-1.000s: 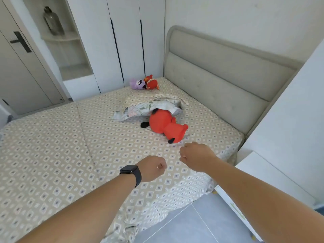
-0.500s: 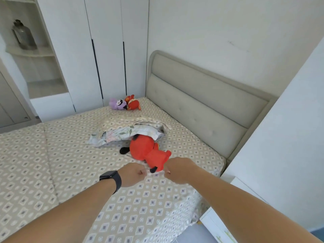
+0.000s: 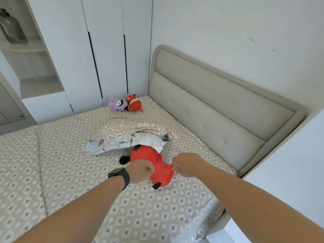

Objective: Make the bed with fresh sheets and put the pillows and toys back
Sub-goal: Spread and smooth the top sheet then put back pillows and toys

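Note:
A big red plush toy with black ears and feet lies on the beige diamond-patterned sheet, its head tucked under a floral pillow. A patterned pillow lies on top of the floral one. My left hand, with a black watch at the wrist, has its fingers curled against the toy's left side. My right hand pinches the toy's right edge. A small purple plush and a small red plush lie in the far corner of the bed.
The padded grey headboard runs along the right of the bed. White wardrobe doors and an open shelf niche stand behind the bed. A white side unit flanks the near right corner.
Both hands moved forward over the sheet and reached the big red plush toy, closing on its two sides. The view has come closer to the headboard.

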`<state>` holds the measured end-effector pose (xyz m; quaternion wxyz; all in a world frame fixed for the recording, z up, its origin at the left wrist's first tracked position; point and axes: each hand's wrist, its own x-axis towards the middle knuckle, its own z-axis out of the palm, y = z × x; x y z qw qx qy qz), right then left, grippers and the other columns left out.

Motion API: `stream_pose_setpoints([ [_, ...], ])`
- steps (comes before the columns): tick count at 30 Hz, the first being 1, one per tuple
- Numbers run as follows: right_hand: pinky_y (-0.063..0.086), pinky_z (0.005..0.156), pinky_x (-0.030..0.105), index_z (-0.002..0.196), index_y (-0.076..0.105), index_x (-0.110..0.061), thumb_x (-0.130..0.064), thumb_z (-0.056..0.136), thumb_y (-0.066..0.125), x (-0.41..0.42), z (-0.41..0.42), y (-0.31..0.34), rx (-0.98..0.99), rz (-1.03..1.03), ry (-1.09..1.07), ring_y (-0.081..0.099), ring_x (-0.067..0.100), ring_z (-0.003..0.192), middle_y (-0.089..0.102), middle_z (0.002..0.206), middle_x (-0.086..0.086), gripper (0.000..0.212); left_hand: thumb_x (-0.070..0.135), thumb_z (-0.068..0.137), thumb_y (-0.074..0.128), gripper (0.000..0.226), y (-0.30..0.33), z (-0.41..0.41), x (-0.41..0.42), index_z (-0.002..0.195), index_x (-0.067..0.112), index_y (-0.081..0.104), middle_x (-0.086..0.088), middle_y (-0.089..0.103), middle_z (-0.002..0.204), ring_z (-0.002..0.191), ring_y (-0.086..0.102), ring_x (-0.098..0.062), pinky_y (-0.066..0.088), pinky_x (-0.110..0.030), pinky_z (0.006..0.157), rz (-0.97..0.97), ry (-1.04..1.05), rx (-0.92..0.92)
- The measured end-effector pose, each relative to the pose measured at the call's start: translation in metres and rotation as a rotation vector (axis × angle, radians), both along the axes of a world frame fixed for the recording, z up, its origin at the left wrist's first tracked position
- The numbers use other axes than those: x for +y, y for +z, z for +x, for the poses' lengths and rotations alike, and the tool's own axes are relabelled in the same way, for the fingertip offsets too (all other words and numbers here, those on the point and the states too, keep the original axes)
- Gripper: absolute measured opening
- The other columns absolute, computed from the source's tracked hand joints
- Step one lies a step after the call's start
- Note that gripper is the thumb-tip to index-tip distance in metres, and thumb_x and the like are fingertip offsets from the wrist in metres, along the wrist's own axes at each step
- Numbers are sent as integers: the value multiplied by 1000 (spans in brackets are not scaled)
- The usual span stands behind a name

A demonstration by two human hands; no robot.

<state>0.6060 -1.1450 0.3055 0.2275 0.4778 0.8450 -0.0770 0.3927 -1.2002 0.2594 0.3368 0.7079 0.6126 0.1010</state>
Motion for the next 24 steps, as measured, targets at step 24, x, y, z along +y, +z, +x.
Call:
stream_pose_setpoints([
  [24, 49, 84, 35, 123, 57, -15, -11, 96, 49, 472, -49, -243, 174, -3, 164, 58, 27, 113, 59, 122, 6, 28, 11, 97, 47, 26, -125, 67, 306, 104, 18, 71, -6, 71, 102, 57, 58, -5, 41, -12, 47, -300, 868, -125],
])
